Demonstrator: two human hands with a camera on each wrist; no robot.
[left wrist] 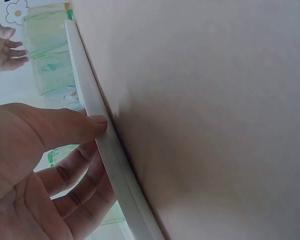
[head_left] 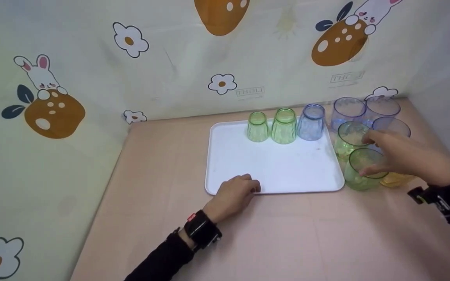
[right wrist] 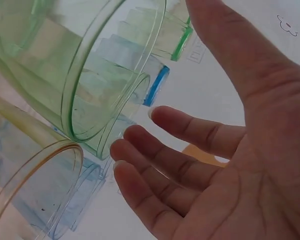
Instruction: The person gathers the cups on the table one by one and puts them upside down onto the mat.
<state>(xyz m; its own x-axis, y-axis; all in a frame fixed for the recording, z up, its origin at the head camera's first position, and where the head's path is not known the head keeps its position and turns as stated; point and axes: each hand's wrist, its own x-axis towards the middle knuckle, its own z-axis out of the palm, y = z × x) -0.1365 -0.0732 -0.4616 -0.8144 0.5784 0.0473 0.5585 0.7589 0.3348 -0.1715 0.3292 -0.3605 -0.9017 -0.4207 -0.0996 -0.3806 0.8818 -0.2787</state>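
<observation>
My left hand (head_left: 233,196) pinches the front edge of a white tray (head_left: 272,171); in the left wrist view its thumb (left wrist: 82,125) lies on the outside of the rim. Three tumblers stand upside down along the tray's back: a green one (head_left: 257,132), another green one (head_left: 284,132) and a blue one (head_left: 311,127). Right of the tray, my right hand (head_left: 408,154) hovers over upright glasses, fingers spread. Below it are a front green glass (head_left: 354,173), a second green glass (head_left: 342,146) and a partly hidden orange glass (head_left: 397,180). The right wrist view shows nothing held.
Behind the green glasses stand three upright blue glasses, at the back left (head_left: 346,113), the back right (head_left: 383,106) and nearer the hand (head_left: 399,127). They crowd the table's (head_left: 162,164) right side. A patterned curtain (head_left: 170,78) hangs behind the table.
</observation>
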